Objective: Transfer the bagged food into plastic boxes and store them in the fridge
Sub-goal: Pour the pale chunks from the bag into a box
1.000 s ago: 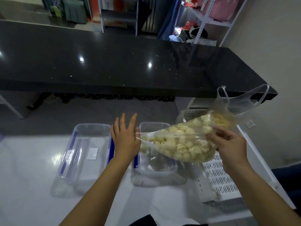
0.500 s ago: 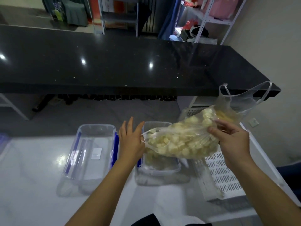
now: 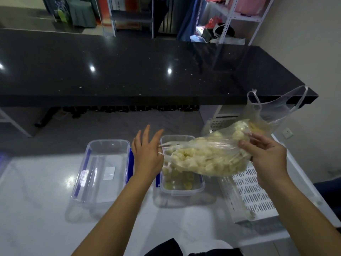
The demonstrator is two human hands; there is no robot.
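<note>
Mid-pour. Bag of pale food chunks (image 3: 206, 159) tipped on its side over the right-hand plastic box (image 3: 181, 189); mouth points left and down at the box's near-left half. Box already holds a layer of pieces (image 3: 177, 179), looks roughly a third full.

Right hand (image 3: 265, 156) pinching the bag's closed end, lifting it. Left hand (image 3: 147, 154) fingers spread wide, thumb side seemingly on the bag mouth edge; whether actually gripping the film, cannot tell.

Second box (image 3: 105, 170) on the left, nothing in it but a label, just beside the first. White slatted tray (image 3: 247, 189) to the right, under the bag's tail. All on the white surface (image 3: 36, 209).

For a clean pour:
- keep mouth inside the box rim, not over the gap between boxes
- raise tail gradually; chunks likely to slide in clumps
- use left hand to hold mouth open and throttle flow
- stop short of rim so lid seats, shift remainder to left box

Risk: thin film, loose handles (image 3: 276, 100) flopping, spill onto the surface.
</note>
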